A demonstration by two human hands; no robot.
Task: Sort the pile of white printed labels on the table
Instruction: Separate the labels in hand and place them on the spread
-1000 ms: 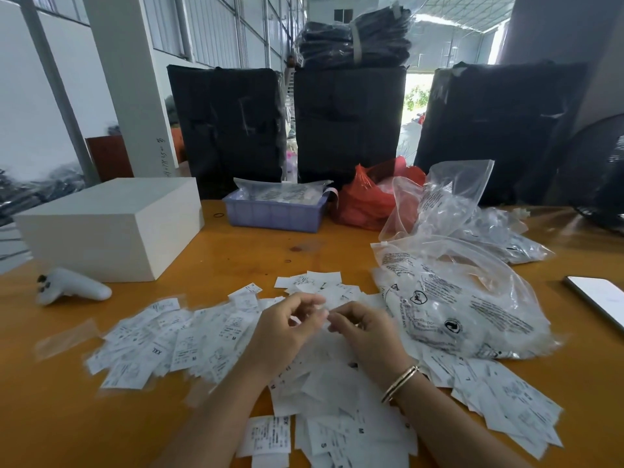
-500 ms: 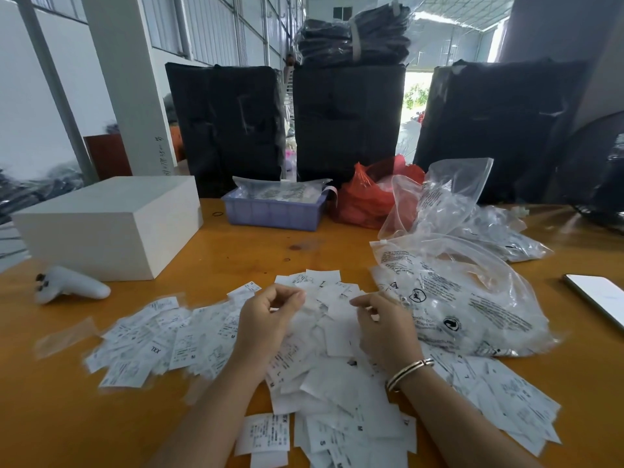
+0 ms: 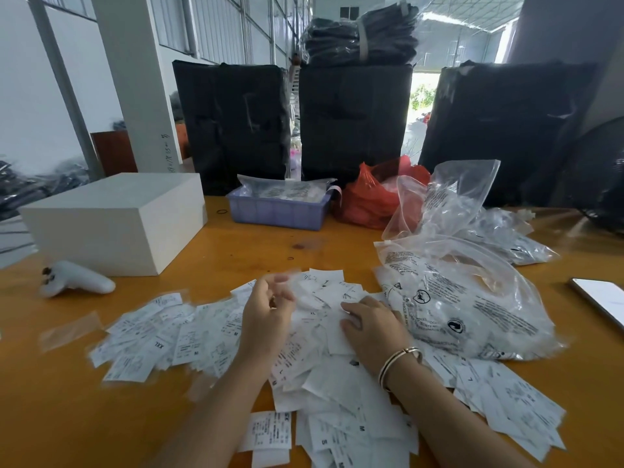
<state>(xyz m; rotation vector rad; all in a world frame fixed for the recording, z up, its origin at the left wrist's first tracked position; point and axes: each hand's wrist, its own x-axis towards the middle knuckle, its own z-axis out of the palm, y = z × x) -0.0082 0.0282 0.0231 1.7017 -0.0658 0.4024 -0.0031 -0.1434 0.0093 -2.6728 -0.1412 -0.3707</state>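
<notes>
Orange-brown wood makes up the worktop point(image 3: 219, 251), and its left edge runs out of view beside a white rectangular box point(image 3: 114, 224). Just in front of that box lies a white plastic handheld controller point(image 3: 76, 282), with bare wood open around it and down toward the near left corner. A small clear plastic sleeve point(image 3: 69, 331) lies flat near the left margin, faint and hard to make out.

The pile of white printed labels point(image 3: 189, 336) spreads from left of centre across to the near right, some pieces cut off by the bottom edge. Size letters such as XXL, XL, M and S can be read; the finer print is too small to tell.

The left hand point(image 3: 268, 314) is raised above the pile, its fingers curled inward and motion-blurred, so whether its grip pinches a label cannot be told. The right hand point(image 3: 371, 329) lies flat on the labels, grip spread apart, with a thin metal bangle point(image 3: 398, 361) at the wrist.

Behind are a lilac plastic tray point(image 3: 277, 211) and a red plastic bag point(image 3: 371, 197). Right of the hands, clear printed plastic bags point(image 3: 472, 298) cover part of the pile. A flat phone-like slab point(image 3: 604, 298) is clipped by the right edge.
</notes>
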